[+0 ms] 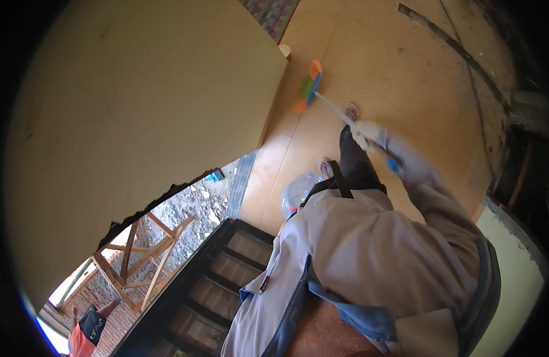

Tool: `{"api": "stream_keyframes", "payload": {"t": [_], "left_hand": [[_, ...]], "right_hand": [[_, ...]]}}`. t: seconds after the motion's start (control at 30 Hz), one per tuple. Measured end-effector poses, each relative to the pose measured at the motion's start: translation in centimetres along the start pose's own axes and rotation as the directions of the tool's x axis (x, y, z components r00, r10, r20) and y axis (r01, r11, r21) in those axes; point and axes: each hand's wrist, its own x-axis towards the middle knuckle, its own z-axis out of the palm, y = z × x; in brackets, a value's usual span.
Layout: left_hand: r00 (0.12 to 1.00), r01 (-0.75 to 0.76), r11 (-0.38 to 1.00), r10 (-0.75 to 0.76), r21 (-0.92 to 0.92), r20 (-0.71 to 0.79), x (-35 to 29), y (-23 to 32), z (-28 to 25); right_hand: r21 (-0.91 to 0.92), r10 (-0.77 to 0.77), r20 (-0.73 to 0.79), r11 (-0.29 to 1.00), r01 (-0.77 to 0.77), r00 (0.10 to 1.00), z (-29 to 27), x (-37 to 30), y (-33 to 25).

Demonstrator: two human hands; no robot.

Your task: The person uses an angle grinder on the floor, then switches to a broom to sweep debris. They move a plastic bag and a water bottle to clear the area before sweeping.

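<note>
The right hand (362, 134) clasps the broom handle (335, 109), slanting to bristles (307, 87) at ten o'clock; left hand unseen, state untellable

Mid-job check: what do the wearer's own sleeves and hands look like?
The right sleeve is long, loose and pale grey-beige, with no marking I can make out. The right hand is blurred, so details of its fingers are unclear. I cannot make out the left hand.

Rubble (194, 205) and brickwork (121, 326) mark a building site.
</note>
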Motion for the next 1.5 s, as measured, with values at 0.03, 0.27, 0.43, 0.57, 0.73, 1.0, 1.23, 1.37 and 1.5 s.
{"api": "stream_keyframes", "payload": {"t": [0.03,0.27,0.43,0.57,0.73,1.0,1.23,1.37,1.5], "left_hand": [[1.0,-0.001,1.0,0.001,0.006,0.003,0.4,0.9,0.3],[1.0,0.006,0.991,-0.008,0.134,0.012,2.3,8.4,3.5],[0.993,-0.072,0.961,0.094,0.265,-0.069,5.4,13.9,5.3],[0.998,0.031,0.998,-0.027,0.056,-0.056,9.0,18.6,4.5],[0.986,-0.155,0.987,0.157,0.035,-0.06,14.6,25.1,4.4],[0.998,-0.055,0.987,0.049,-0.15,-0.039,21.9,34.4,5.5],[0.991,-0.014,0.895,-0.047,-0.446,-0.127,24.4,37.4,10.3],[0.996,-0.074,0.89,0.04,-0.449,-0.084,27.1,38.8,11.6],[0.994,0.024,0.99,-0.038,-0.139,-0.1,28.4,37.7,10.3]], "right_hand": [[-0.123,-0.075,0.048,0.989,0.08,0.996,0.1,-2.0,0.0],[-0.121,0.096,0.119,0.989,-0.081,0.988,-1.4,1.4,-3.0],[-0.155,0.129,-0.028,0.979,-0.131,0.991,-7.5,7.5,-6.7],[-0.205,-0.011,-0.181,0.978,-0.027,0.983,-10.3,2.4,-9.3],[-0.419,-0.159,-0.327,0.908,0.008,0.932,-7.0,-7.4,-14.5],[-0.41,-0.298,-0.195,0.89,0.199,0.934,-9.2,9.7,-27.9],[-0.487,-0.095,-0.29,0.871,-0.061,0.952,-18.6,9.9,-26.9],[-0.439,-0.152,-0.443,0.896,-0.066,0.884,-17.4,-2.9,-25.0],[-0.327,-0.046,-0.552,0.93,-0.165,0.832,-13.3,-6.6,-25.2]]}}
